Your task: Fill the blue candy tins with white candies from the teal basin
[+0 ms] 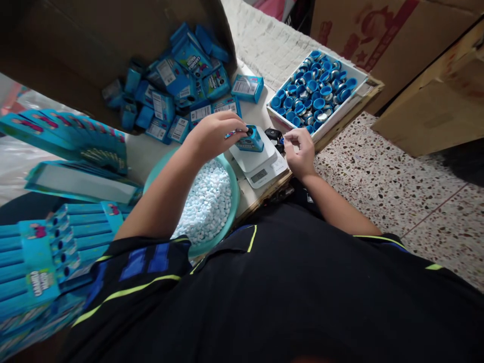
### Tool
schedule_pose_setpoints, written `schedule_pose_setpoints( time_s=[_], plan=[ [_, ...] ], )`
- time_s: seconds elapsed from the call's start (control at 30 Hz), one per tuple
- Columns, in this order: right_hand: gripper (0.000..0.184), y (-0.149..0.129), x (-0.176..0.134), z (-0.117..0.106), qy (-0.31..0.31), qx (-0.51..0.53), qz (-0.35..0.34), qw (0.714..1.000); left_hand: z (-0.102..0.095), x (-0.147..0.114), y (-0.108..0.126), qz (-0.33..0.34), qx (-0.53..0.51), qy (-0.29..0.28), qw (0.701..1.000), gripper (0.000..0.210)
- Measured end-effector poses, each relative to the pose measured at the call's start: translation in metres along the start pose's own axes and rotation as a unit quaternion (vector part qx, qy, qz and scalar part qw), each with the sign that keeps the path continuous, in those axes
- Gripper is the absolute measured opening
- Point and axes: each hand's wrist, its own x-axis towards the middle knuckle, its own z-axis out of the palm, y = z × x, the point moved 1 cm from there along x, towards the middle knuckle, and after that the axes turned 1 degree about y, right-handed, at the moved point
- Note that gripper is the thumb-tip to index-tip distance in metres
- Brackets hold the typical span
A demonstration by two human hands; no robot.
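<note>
A small blue candy box [251, 142] stands on the white digital kitchen scale [260, 160], a dark round hole in its top. My left hand [217, 132] reaches over the box, fingertips and thumb closed together right at the hole; what they hold, if anything, is hidden. To the right of the scale, my right hand [300, 151] is closed in a pinch on a small blue cap [282, 141]. Beside those fingertips lies a black object [273, 133], perhaps keys. Under my left forearm, a turquoise basin [235, 201] holds many pale blue and white candies [207, 201].
Blue candy boxes [189, 60] spill from a tipped cardboard carton [94, 30]. A white tray [321, 132] of blue-and-silver caps [313, 91] sits behind my right hand. Flat printed blue cartons [41, 257] are stacked at left. Large cardboard boxes [427, 111] stand at right, above a speckled floor [363, 171].
</note>
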Motion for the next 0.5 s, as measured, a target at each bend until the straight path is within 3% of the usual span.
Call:
schedule_pose_setpoints(
  time_s=[0.23, 0.5],
  plan=[
    [0.011, 0.001, 0.0, 0.001, 0.025, 0.005, -0.018, 1.0, -0.005, -0.002, 0.003, -0.023, 0.023, -0.013, 0.999, 0.027],
    [0.009, -0.001, -0.001, 0.0, 0.023, 0.021, -0.023, 0.999, -0.017, -0.001, 0.012, -0.045, 0.052, 0.011, 0.998, 0.022]
  ],
)
